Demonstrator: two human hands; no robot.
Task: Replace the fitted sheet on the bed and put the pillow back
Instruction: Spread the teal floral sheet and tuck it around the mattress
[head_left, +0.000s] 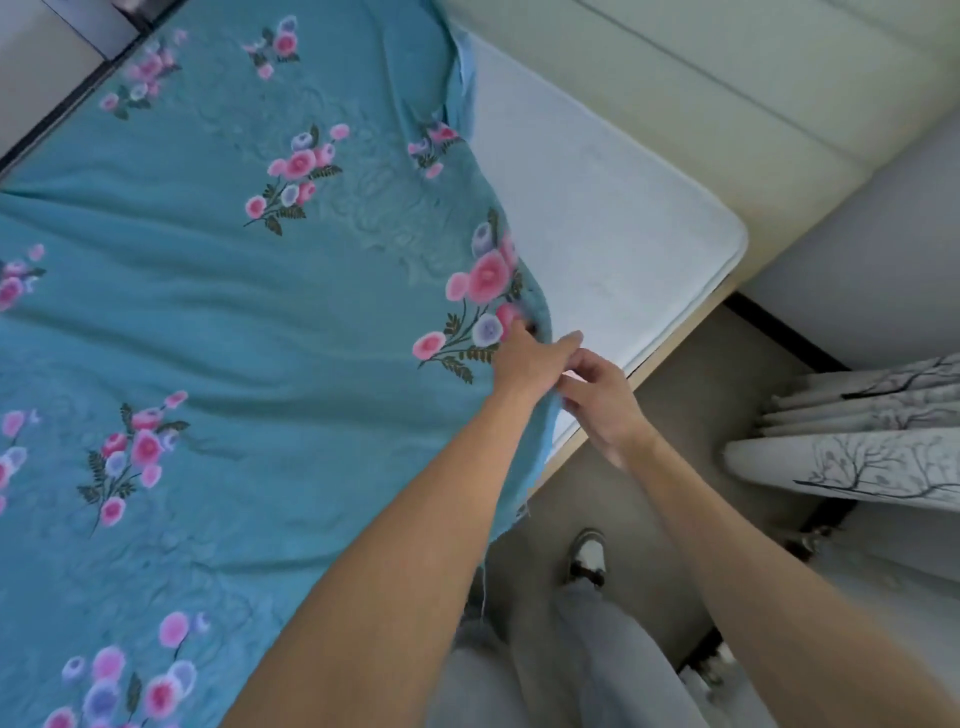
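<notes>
A teal fitted sheet (234, 322) with pink and purple flower prints covers most of the bed. The white mattress (597, 208) lies bare at its near right corner, beside the headboard. My left hand (530, 361) grips the sheet's loose edge by that corner, fingers curled into the fabric. My right hand (597, 395) meets it from the right, its fingertips pinching the same edge just below. No pillow is in view.
A cream padded headboard (727, 78) runs along the top right. A wooden bed frame edge (665, 353) borders the mattress. Pale curtains (857, 441) with a branch print hang at the right. My legs and a shoe (587, 558) stand on the beige floor.
</notes>
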